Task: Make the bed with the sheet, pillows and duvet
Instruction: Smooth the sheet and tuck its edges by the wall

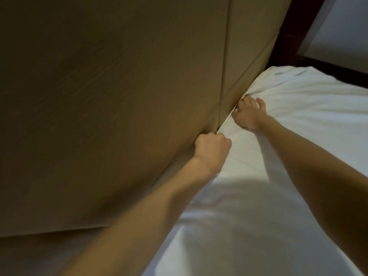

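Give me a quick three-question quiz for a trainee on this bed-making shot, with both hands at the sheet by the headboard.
1. True or false: the left hand lies flat and open on the sheet.
2. The right hand is: A) nearer the camera than the left hand; B) farther along the headboard than the left hand; C) resting on a pillow.
3. Fill in: the sheet's colour is ____.

Key:
1. False. Its fingers are curled in a fist round the sheet's edge, next to the headboard.
2. B.
3. White.
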Tool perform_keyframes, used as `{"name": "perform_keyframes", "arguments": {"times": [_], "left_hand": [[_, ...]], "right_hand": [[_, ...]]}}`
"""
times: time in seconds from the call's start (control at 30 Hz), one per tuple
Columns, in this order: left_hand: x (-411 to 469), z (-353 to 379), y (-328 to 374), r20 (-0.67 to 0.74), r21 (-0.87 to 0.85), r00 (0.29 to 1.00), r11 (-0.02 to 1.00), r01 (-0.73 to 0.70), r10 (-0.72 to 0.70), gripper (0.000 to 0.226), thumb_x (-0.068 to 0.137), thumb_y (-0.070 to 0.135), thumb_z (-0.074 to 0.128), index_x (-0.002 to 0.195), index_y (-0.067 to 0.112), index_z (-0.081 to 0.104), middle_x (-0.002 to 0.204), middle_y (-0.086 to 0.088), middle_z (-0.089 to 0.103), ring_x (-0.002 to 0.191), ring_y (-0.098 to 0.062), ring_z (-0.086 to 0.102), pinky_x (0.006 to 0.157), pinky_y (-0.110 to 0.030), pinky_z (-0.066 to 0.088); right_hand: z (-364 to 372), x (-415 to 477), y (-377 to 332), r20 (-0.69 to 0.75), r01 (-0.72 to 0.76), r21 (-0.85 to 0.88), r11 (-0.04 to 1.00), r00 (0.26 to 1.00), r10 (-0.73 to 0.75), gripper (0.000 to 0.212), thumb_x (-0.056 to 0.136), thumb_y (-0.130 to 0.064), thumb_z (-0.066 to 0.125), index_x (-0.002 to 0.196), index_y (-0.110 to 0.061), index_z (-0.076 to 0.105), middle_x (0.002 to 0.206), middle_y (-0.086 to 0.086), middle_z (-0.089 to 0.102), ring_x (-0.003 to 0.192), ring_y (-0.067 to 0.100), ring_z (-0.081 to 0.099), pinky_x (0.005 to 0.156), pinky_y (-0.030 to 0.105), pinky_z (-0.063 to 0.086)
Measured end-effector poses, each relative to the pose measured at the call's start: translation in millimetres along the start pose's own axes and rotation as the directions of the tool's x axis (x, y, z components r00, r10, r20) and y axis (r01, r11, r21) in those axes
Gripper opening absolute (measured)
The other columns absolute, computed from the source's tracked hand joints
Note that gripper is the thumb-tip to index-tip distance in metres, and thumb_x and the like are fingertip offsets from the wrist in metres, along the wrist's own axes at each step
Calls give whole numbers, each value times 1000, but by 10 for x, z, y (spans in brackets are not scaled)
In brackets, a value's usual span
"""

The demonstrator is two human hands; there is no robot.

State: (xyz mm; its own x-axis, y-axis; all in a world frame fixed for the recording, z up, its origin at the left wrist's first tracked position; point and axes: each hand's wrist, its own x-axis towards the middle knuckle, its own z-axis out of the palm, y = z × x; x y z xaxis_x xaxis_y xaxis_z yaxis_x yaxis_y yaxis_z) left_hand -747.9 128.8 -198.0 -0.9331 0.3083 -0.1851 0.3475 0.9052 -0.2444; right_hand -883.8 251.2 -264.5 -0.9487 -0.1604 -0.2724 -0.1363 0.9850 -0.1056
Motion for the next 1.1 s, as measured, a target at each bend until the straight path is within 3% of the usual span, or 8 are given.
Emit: {"name": "perform_keyframes", "arguments": {"times": [0.17, 0.3, 0.37, 0.47, 0.7, 0.83, 0.9, 1.1], "left_hand": [[27, 16, -39, 39, 43, 998, 998, -55, 54, 23, 96, 7, 44, 104, 12, 65, 108, -4, 64, 97, -23, 63, 61, -28, 37], [-19, 87, 17, -8, -4, 999, 999, 34, -34, 16, 68, 27, 72, 80, 17, 73, 83, 3, 67, 68, -10, 63, 44, -22, 32], [35, 303, 93, -67, -46, 998, 999, -15, 12, 34, 84, 23, 58, 114, 8, 66, 119, -11, 63, 105, -18, 63, 72, -24, 51], [163, 390, 200, -7, -201, 998, 978, -55, 55, 47, 101, 13, 28, 142, -9, 31, 152, -31, 17, 143, -40, 18, 118, -40, 19], [396, 415, 213, 20, -590, 978, 787, 181, -210, 61, 102, 38, 30, 150, 4, 18, 151, -13, 33, 130, -29, 40, 103, -36, 35], [461, 445, 243, 45, -593, 966, 771, 231, -255, 63, 101, 43, 30, 149, 5, 19, 146, -13, 38, 126, -30, 43, 98, -40, 38], [463, 455, 252, 37, -591, 962, 770, 240, -271, 64, 101, 45, 28, 150, 6, 17, 147, -11, 37, 128, -28, 42, 98, -40, 38], [425, 550, 341, -31, -588, 951, 776, 231, -306, 63, 101, 42, 28, 151, 4, 19, 149, -10, 37, 131, -24, 41, 106, -34, 35]], "right_hand": [[-33, 36, 31, 12, 21, 34, 999, 1000, -21, 51, 97, -33, 29, 140, -6, 37, 150, 10, 27, 144, 20, 13, 118, 42, 4], [-93, 56, 109, 5, 72, 39, 997, 997, -72, 50, 95, -39, 35, 137, -15, 47, 148, 5, 35, 141, 19, 21, 115, 40, 11], [-110, 63, 145, -14, 94, 1, 996, 995, -94, 49, 94, -43, 33, 135, -20, 50, 148, 2, 37, 140, 17, 24, 114, 40, 12], [-158, 75, 169, -24, 115, -57, 992, 993, -117, 47, 98, -40, 27, 136, -22, 48, 148, -2, 38, 140, 16, 26, 114, 43, 11], [-33, 53, 359, -332, 240, 397, 886, 937, -105, 20, 88, -28, 61, 101, -17, 72, 116, 2, 66, 116, 20, 54, 104, 34, 32], [45, 37, 350, -531, 223, 637, 738, 821, 210, 38, 85, -7, 58, 123, -9, 57, 136, 9, 52, 128, 24, 45, 111, 30, 30], [71, 53, 349, -599, 225, 530, 817, 781, 173, 48, 88, -8, 51, 136, -8, 48, 149, 9, 39, 139, 23, 33, 115, 30, 22], [81, 240, 342, -427, 17, 57, 998, 904, 9, 43, 98, -26, 29, 131, -10, 51, 145, 3, 43, 141, 17, 25, 114, 42, 13]]}}
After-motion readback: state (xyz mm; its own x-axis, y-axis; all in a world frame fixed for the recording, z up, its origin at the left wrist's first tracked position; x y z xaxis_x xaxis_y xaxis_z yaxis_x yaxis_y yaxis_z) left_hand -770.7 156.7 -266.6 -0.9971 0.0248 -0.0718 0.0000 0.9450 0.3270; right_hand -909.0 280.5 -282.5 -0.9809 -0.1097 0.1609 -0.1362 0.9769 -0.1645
